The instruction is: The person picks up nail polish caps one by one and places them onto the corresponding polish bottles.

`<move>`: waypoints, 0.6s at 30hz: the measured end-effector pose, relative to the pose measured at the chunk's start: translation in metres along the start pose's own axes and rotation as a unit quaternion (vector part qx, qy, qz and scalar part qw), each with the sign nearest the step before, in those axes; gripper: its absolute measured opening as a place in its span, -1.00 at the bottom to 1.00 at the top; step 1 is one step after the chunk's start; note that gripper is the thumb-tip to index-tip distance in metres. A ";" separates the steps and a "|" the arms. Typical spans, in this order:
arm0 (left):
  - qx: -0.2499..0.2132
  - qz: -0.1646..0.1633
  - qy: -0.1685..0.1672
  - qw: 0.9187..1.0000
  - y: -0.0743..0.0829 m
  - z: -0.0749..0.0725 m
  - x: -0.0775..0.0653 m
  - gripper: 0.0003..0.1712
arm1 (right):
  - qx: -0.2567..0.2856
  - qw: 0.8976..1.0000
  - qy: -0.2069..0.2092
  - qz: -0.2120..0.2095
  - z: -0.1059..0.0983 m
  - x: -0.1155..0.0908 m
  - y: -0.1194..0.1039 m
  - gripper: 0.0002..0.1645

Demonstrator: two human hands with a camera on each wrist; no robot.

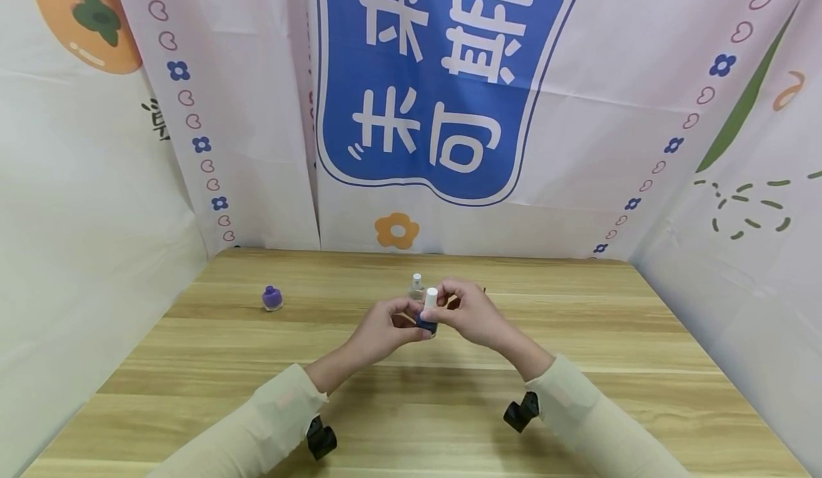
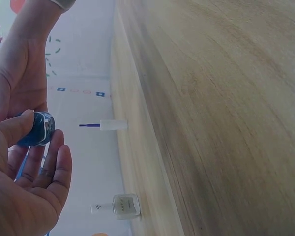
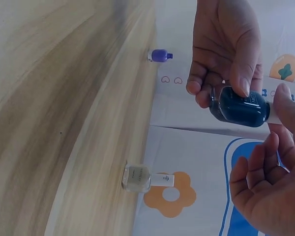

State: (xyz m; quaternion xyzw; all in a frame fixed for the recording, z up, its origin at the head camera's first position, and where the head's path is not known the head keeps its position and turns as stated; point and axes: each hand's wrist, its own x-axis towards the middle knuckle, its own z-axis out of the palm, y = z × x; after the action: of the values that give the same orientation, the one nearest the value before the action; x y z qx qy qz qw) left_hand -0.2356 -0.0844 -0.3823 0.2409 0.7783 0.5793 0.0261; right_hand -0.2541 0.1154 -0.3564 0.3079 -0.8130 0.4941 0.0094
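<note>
Between my two hands is a bottle of dark teal-blue nail polish (image 3: 242, 107) with a white cap (image 1: 431, 297), held upright above the table. My left hand (image 1: 382, 332) grips the glass body between thumb and fingers. From the other side my right hand (image 1: 474, 314) pinches the white cap, which still sits at the bottle's neck. Just behind the hands stands a clear nail polish bottle (image 2: 126, 206) with a white cap, partly hidden in the head view.
A purple nail polish bottle (image 1: 272, 298) without its cap stands at the table's back left. Behind my right hand, a white cap with a purple brush (image 2: 113, 125) stands brush upward. Printed cloth (image 1: 257, 143) hangs along the back and sides of the wooden table (image 1: 411, 421).
</note>
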 end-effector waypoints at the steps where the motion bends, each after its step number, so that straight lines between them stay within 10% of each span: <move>1: 0.001 0.001 0.001 1.000 0.000 0.000 0.000 -0.77 | 0.002 1.000 0.003 0.000 0.001 0.000 0.000 -0.79; 10: 0.007 -0.005 0.012 1.000 0.000 0.001 -0.001 -0.78 | 0.012 1.000 0.001 0.014 0.003 -0.001 0.000 -0.79; 18: -0.002 -0.009 0.005 1.000 0.001 -0.001 -0.001 -0.76 | 0.009 0.996 -0.089 -0.015 -0.012 0.001 -0.002 -0.84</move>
State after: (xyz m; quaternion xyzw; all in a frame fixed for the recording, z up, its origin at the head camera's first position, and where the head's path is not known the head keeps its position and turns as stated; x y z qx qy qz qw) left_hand -0.2343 -0.0853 -0.3814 0.2308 0.7792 0.5821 0.0275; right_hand -0.2577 0.1240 -0.3482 0.3631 -0.8013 0.4719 -0.0584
